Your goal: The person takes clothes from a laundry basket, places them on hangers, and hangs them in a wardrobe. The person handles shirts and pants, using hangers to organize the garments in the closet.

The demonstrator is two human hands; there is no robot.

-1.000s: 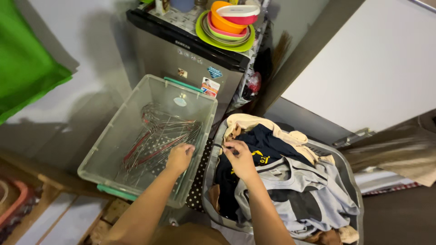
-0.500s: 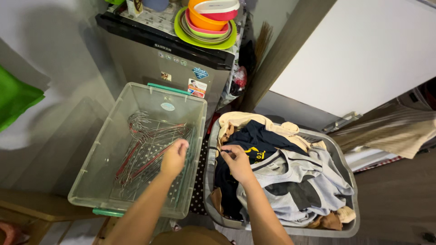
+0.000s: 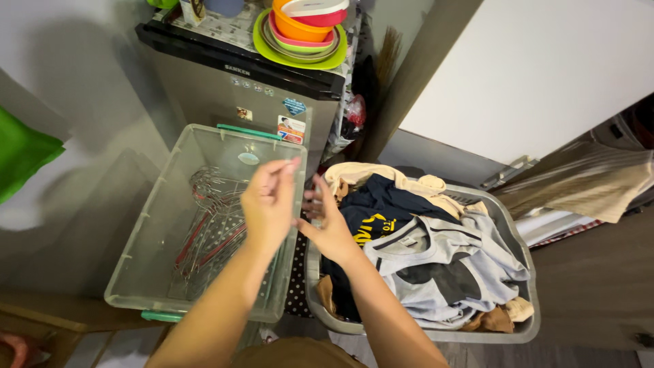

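Take the clear plastic bin [image 3: 146,272] as your landmark. Far to its left, a green cloth [image 3: 24,153] hangs at the edge of view. Inside the bin, on its floor, lies a heap of wire hangers [image 3: 214,218], some silver and some red, tangled together toward the far half.

Your left hand [image 3: 267,203] is raised above the bin's right wall, well clear of the hangers. Its fingers are drawn together, thumb meeting fingertips in a light pinch near the top; whether anything thin sits in that pinch cannot be told, since the hand is blurred.

Just right of the bin's right wall, your right hand [image 3: 328,225] is also lifted, palm turned toward the left hand, fingers spread loosely and empty. The two hands sit close, nearly touching, over the gap between the bin and the next container.

Directly right of the bin stands a grey laundry basket [image 3: 436,334], with a strip of black polka-dot fabric [image 3: 297,272] between the two. The basket is piled with clothes: a navy shirt with yellow print [image 3: 381,208] nearest the bin, a cream garment [image 3: 371,176] behind it, and a grey shirt [image 3: 443,262] further right.

Behind the bin stands a small grey fridge [image 3: 238,85], with stacked coloured bowls [image 3: 303,31] on top.
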